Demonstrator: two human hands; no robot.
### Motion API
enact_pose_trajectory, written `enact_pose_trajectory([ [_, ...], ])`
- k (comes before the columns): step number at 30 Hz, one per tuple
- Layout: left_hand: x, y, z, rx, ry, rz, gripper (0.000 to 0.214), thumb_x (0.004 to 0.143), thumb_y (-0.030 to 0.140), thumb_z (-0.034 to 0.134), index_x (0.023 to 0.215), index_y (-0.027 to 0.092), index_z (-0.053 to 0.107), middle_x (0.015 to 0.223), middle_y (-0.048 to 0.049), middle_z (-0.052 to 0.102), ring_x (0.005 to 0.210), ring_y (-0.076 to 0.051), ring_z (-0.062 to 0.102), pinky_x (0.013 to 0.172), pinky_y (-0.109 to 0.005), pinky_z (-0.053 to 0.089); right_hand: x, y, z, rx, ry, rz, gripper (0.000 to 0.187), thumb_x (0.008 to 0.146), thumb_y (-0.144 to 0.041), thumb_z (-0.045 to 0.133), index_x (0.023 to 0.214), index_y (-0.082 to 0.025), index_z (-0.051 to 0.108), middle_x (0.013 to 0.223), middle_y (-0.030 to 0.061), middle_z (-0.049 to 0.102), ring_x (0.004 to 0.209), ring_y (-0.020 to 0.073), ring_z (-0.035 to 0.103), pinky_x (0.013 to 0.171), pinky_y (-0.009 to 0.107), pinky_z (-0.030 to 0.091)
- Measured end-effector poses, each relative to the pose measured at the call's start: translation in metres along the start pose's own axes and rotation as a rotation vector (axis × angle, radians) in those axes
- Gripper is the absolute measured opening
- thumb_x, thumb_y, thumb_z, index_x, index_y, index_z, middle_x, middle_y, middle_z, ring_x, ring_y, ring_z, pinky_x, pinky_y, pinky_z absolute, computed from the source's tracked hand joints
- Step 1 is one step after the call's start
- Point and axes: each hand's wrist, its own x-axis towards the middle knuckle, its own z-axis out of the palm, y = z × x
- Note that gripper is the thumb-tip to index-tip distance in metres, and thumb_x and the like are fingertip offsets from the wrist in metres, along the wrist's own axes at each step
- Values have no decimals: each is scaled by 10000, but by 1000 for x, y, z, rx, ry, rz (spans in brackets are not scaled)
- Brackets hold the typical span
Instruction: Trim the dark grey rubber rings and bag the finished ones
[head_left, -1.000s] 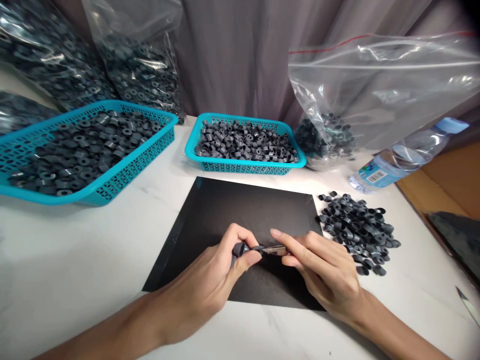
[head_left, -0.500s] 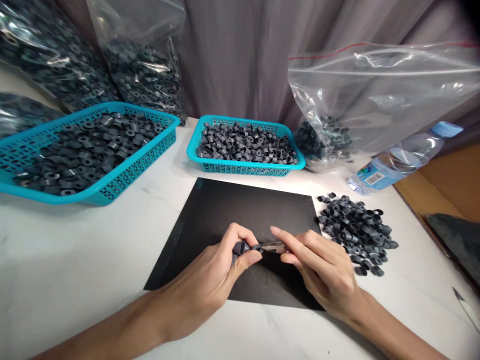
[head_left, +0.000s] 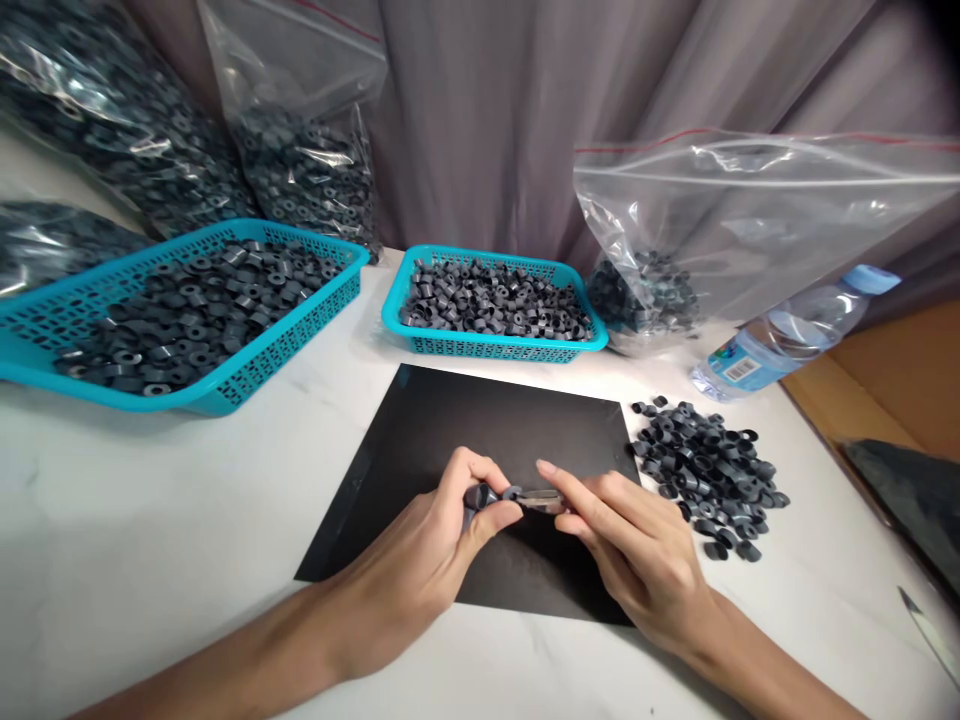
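Over the black sheet (head_left: 517, 425), my left hand (head_left: 427, 550) is closed, thumb and forefinger pinching small dark grey plastic pieces (head_left: 478, 497). One hollow piece points out to the left; a ring-shaped one shows at the fingertips. My right hand (head_left: 645, 540) grips a small metal tool (head_left: 541, 500), narrow and blade-like, its exact kind unclear. The tool's tip touches the ring at my left fingertips. My right forefinger is stretched out above the tool. On the right lies a heap of loose grey pieces (head_left: 709, 465), close to my right hand.
Two blue baskets, a large left one (head_left: 300, 330) and a smaller one (head_left: 495, 345) at the back, hold many grey pieces. Clear bags (head_left: 307, 150) of pieces stand behind. An open zip bag (head_left: 652, 290) and a water bottle (head_left: 795, 330) are at the right. A blade-like object (head_left: 926, 630) lies far right.
The camera view has shifted slightly, so the baskets and bags sit a little lower. Both hands keep their grip, and the tool's tip still meets the ring.
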Motion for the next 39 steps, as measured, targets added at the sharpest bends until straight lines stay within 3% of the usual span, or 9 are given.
enact_pose_trajectory([
  [8, -1, 0, 5, -157, 12, 50, 207, 1037, 476, 337, 1032, 271, 364, 1038, -5, 475, 910, -162, 486, 849, -360, 405, 0, 1, 3, -39, 12, -27, 467, 1021, -145, 508, 1485, -144, 458, 791, 47, 624, 680, 149, 536, 609, 277, 439],
  [22, -5, -4, 17, -344, 15, 92, 161, 1049, 451, 348, 1052, 294, 379, 1027, -3, 412, 979, -170, 434, 741, -324, 355, -1, 2, 3, 7, 50, -21, 490, 1018, -141, 517, 1501, -141, 435, 872, 78, 658, 732, 163, 572, 628, 292, 446],
  [30, -4, -3, 21, -405, 26, 82, 174, 1046, 460, 357, 1038, 289, 387, 954, 12, 384, 849, -148, 403, 724, -322, 349, 0, 1, 4, -17, 50, -34, 484, 1021, -150, 515, 1498, -124, 433, 855, 74, 645, 705, 158, 541, 610, 292, 422],
  [39, -5, -7, 24, -461, 31, 77, 157, 1045, 446, 378, 1014, 293, 393, 948, 19, 387, 840, -140, 399, 712, -312, 344, 1, 1, 3, -38, 46, -49, 484, 1027, -152, 506, 1503, -123, 421, 858, 73, 651, 694, 157, 520, 608, 296, 408],
])
